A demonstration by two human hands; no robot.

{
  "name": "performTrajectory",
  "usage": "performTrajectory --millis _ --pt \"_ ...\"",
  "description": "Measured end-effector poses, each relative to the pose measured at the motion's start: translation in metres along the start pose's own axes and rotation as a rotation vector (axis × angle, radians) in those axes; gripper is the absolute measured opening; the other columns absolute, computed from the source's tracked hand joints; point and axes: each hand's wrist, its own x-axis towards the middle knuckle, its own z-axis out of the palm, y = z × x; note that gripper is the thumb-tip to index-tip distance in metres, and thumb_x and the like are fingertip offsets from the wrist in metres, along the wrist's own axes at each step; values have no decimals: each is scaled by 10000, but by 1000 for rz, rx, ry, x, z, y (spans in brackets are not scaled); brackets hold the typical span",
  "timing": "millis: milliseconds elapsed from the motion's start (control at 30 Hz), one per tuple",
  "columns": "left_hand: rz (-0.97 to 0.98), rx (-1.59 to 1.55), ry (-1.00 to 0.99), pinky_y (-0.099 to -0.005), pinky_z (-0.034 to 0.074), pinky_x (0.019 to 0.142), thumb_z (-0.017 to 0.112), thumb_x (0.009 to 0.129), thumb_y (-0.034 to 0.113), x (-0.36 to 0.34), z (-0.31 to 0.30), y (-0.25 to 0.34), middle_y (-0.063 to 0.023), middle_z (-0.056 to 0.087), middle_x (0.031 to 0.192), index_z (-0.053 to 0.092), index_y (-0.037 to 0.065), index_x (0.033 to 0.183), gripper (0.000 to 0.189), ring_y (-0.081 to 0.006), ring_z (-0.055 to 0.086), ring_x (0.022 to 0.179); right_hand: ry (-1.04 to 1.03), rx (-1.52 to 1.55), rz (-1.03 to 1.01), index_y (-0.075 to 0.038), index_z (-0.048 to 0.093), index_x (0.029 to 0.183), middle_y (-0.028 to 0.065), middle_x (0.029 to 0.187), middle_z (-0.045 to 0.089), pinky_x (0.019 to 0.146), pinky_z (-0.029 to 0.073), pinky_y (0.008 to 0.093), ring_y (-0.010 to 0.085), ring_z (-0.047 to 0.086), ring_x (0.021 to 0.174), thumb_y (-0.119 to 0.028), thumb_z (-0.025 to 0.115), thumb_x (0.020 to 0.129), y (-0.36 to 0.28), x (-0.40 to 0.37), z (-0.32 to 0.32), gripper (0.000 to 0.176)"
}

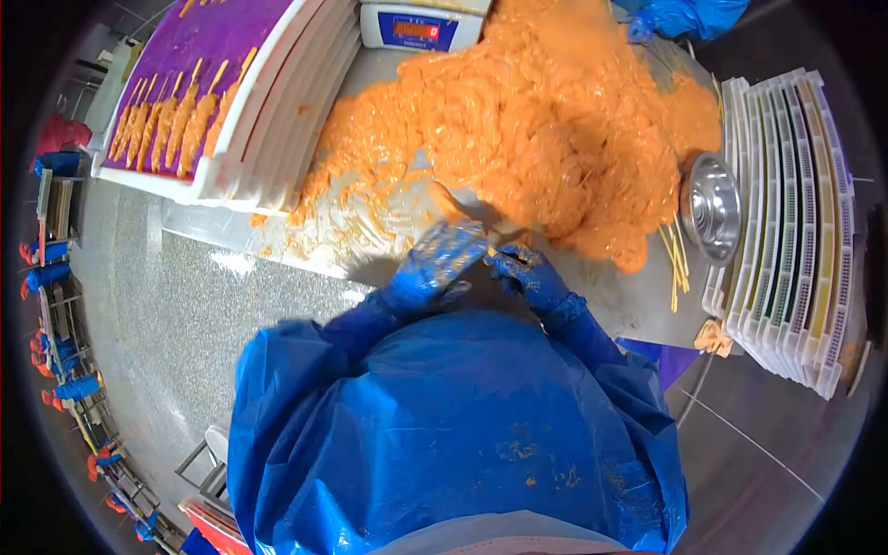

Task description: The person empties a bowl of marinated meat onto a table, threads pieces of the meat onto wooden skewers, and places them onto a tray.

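A large heap of orange, wet-looking meat [555, 129] covers much of the metal table. My left hand [444, 259], in a smeared blue glove, is at the heap's near edge, fingers stretched out, beside a strip of orange meat [447, 202]. Close by on the right, my right hand [525, 270] has its gloved fingers curled together around the lower end of a skewer [492, 251], of which only a little shows. Several bare wooden skewers [675, 264] lie to the right, by the heap. Loaded skewers [166, 125] rest in a row on a purple-lined tray at upper left.
Stacked white trays [264, 120] stand at the left and stacked crates [791, 222] at the right. A metal bowl [713, 207] sits by the crates. A scale [421, 30] is at the back. Blue-clad people [57, 254] appear far left; another person's blue sleeve [689, 17] is across the table.
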Motion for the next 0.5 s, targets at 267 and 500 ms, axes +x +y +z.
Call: performTrajectory --millis 267,500 --pt "-431 -53 351 -510 261 1128 516 933 271 -12 8 -22 -246 343 1485 401 34 1430 563 -437 328 1368 19 373 -491 -40 612 908 32 672 576 466 404 251 110 522 530 -161 667 906 -170 143 10 133" --pt "-337 -44 140 -496 298 1098 477 956 275 20 8 -19 -189 433 1451 469 85 1409 491 -405 398 1315 290 374 -607 -44 652 931 74 720 644 493 519 313 155 616 552 -167 645 890 -186 272 -3 130"
